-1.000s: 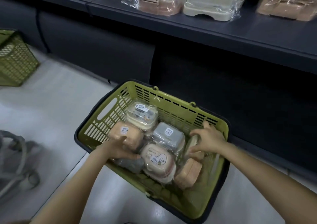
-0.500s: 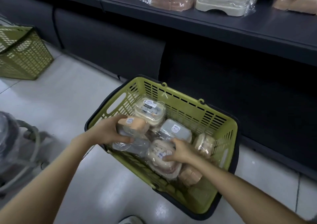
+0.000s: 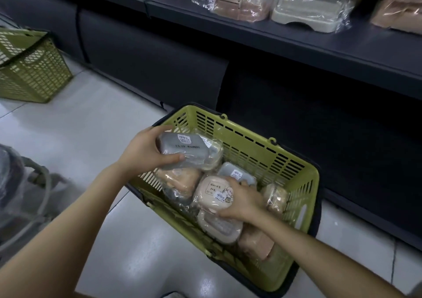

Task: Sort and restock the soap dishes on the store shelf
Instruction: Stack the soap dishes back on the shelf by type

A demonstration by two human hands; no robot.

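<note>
Pale floor tiles (image 3: 91,126) run up to the dark base panel of a store shelf (image 3: 296,39), whose deck crosses the top of the view. On that deck lie film-wrapped goods: a pink wrapped dish (image 3: 242,5) and, just beside it on the right, a cream wrapped dish (image 3: 308,12). Further packs at both ends are cut off by the frame edge.

A green basket (image 3: 296,176) with a dark rim band stands on the floor close before the base panel. The left hand (image 3: 146,151) grips a grey soap dish (image 3: 182,153), thumb on its near side and fingers over the far side, and holds it above the basket's left corner. A white label and lettering show on its top, the lettering too blurred to read. It screens most of a cream dish (image 3: 213,153) behind it.

The right hand (image 3: 244,201) is curled round the right edge of a pink soap dish (image 3: 212,192) lying in the middle of the basket. Whether that dish is lifted off those below cannot be told. Packed round it are a peach dish (image 3: 180,179), a second grey dish (image 3: 235,172) partly under the fingers, and a pale dish with a grey centre (image 3: 219,227).

A second green basket (image 3: 34,69) sits well apart at the left, cut by the frame. A grey blurred object (image 3: 18,195) at the left edge cannot be identified.
</note>
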